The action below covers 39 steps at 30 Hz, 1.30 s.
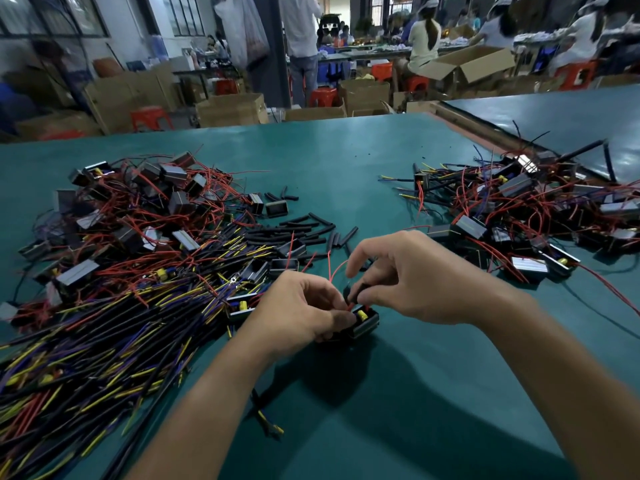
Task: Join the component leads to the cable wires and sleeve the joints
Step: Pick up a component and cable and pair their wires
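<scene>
- Left hand (304, 306): its grip pinches a red lead (333, 270) at the black component (364, 322), which sits on the bench (346, 161) between both hands.
- Right hand (408, 282): its grip pinches a small black piece (349, 292) (too small to identify).
- Beyond: loose sleeves (304, 230), with a cable heap (104, 323) to the left.

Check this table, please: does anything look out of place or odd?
One black cable lies alone on the green table, close to the person, apart from the big cable pile at the left. Nothing else stands out.
</scene>
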Each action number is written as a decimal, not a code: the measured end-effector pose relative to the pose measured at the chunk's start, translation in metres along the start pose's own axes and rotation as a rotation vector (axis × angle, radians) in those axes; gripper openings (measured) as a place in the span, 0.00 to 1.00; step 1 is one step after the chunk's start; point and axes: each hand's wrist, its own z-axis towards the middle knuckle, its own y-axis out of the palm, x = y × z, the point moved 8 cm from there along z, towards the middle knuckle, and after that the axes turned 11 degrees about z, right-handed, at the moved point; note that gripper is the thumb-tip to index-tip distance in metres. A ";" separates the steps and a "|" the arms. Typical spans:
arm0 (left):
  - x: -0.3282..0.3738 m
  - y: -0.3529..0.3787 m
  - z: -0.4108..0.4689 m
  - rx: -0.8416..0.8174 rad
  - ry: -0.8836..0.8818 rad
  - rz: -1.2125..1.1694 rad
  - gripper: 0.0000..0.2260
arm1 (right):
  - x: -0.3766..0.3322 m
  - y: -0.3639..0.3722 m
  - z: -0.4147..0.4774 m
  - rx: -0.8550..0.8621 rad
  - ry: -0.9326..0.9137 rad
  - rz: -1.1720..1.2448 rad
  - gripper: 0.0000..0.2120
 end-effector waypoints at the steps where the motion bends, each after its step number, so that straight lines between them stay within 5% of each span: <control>1: 0.000 0.000 -0.001 -0.004 0.000 0.006 0.08 | -0.002 0.001 0.000 0.003 -0.011 -0.018 0.11; 11: -0.002 0.001 0.000 0.012 -0.022 0.018 0.10 | 0.000 0.005 0.004 0.055 -0.023 -0.120 0.07; 16: 0.003 0.003 -0.003 -0.041 0.035 0.038 0.07 | 0.001 0.008 0.002 -0.058 -0.026 0.131 0.03; 39: 0.009 0.005 -0.002 0.036 0.199 0.312 0.11 | 0.012 -0.001 0.005 0.019 0.002 0.094 0.08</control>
